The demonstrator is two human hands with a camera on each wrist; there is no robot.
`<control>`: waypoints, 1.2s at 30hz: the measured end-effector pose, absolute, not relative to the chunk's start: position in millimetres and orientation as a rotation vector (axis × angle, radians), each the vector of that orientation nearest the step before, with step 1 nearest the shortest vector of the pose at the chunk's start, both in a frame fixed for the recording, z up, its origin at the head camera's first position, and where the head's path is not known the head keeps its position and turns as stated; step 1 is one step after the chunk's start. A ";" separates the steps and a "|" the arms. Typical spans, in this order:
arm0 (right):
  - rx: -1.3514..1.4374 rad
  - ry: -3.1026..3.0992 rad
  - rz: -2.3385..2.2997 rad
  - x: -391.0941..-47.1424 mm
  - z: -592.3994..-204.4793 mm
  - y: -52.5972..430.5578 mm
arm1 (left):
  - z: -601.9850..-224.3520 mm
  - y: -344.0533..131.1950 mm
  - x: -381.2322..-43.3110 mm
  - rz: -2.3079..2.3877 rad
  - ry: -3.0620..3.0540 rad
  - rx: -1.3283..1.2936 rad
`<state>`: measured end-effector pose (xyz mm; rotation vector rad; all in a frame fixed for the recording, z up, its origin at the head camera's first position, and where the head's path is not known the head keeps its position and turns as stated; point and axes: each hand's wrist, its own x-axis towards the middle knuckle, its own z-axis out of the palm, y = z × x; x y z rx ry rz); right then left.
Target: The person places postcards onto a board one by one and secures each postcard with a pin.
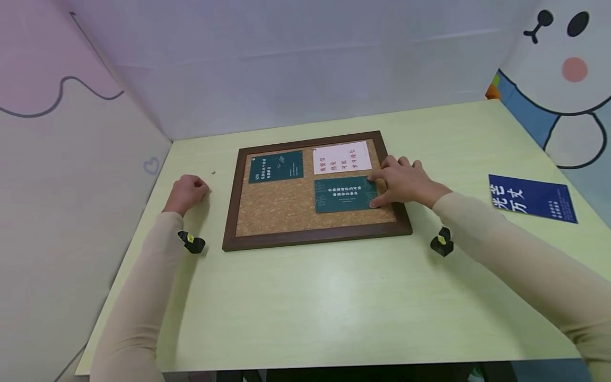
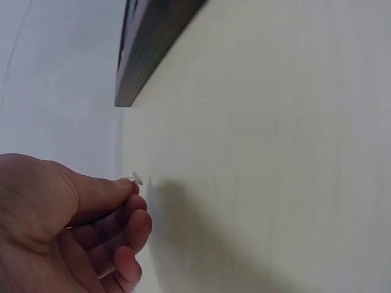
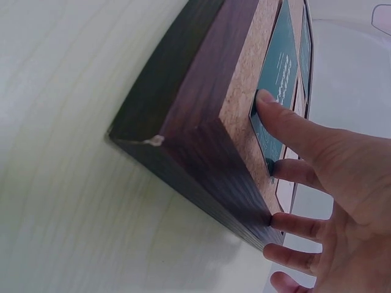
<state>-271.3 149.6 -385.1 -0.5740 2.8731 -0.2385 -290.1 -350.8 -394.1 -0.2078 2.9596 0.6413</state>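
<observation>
- Right of centre, head view: right grip spread, thumb on the lower right corner of the lower teal card, forefinger on its upper right corner. Other fingers reach over the brown rim of the corkboard.
- Lower teal card lies on the cork, right half of the board, white lettering.
- Just above it, narrow gap between: pink card, red lettering.
- Upper left of the board: second teal card.
- Left side of the frame: left grip, thumb and forefinger pinching a small pale piece, best seen in the left wrist view; too small to identify.
- Between left grip and board: tiny speck on the bench.
- Far right of the frame: navy card on the bench, well apart from the board.
- Top of the frame: white panel behind the bench.
</observation>
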 end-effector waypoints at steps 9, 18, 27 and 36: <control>-0.583 2.872 -0.226 -271.1 -383.4 149.1 | -386.7 -360.0 -297.3 0.683 2.791 -0.168; -0.577 2.875 -0.235 -269.5 -383.0 149.4 | -387.3 -366.8 -299.9 0.771 2.779 -0.236; -0.578 2.877 -0.214 -270.4 -383.9 148.7 | -381.7 -363.8 -289.6 0.699 2.888 -0.238; -0.588 2.878 -0.205 -269.4 -384.2 148.0 | -377.9 -358.6 -286.3 0.533 2.905 -0.211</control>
